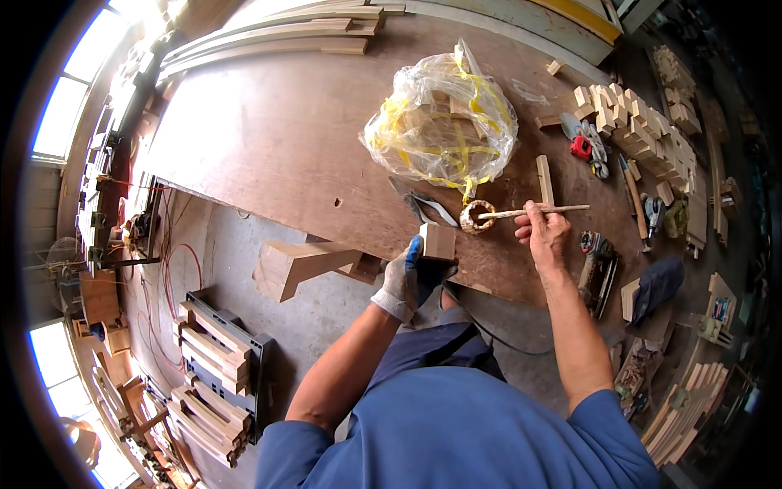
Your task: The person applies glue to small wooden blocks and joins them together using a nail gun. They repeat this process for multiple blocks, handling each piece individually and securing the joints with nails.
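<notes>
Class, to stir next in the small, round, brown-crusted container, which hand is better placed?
Right, I judge: the bare right hand holds the thin, pale wooden stick with its end at the small, round, brown-crusted container; the grey-and-blue-gloved left hand grips a pale wooden block.

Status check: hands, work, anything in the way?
Left hand, gloved, grips wooden block. Right hand, bare, holds stick, tip at small round pot. Plastic bag close beyond pot.

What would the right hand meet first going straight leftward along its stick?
The right hand would probably meet the round, crusted container at the left end of the stick; depth is unclear.
</notes>
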Demonstrator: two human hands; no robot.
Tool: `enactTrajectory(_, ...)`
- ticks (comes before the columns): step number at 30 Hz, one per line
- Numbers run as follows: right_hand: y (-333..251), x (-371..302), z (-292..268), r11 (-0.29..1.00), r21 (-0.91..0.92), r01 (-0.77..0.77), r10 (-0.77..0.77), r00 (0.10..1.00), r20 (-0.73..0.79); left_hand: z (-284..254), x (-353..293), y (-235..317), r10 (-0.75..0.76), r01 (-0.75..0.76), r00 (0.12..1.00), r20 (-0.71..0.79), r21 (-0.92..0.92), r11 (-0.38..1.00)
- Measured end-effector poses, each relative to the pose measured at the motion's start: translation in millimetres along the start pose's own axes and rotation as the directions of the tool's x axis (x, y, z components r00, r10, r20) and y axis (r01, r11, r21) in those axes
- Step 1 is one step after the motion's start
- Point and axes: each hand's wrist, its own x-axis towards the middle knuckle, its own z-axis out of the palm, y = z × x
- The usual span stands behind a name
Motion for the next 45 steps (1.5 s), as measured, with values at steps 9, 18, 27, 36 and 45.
enactTrajectory(9, 0, 1, -14, 0.982, 0.166, -0.090, 0.100, 0.994, -0.052, -1, 10, 2, -0.036, 0.039, 0.998, 0.057, -0.056, 0.998)
enactTrajectory(18, 0, -7, -38, 0.928, 0.355, -0.112, 0.133, 0.991, -0.036, -5, 24, -2, -0.085, 0.099, 0.989, 0.124, -0.111, 0.989)
enactTrajectory(27, -35, -51, -12, 0.955, 0.295, -0.041, -0.005, 0.988, 0.154, 8, 19, -9, -0.113, 0.136, 0.978, 0.177, -0.124, 0.983)
enactTrajectory(36, -38, -55, -1, 0.965, 0.262, 0.010, -0.050, 0.988, 0.146, 10, 11, -7, -0.094, 0.110, 0.980, 0.174, -0.086, 0.990)
enactTrajectory(45, -41, -58, 5, 0.968, 0.211, 0.134, -0.161, 0.980, 0.118, 11, 4, -7, -0.079, 0.092, 0.985, 0.156, -0.078, 0.993)
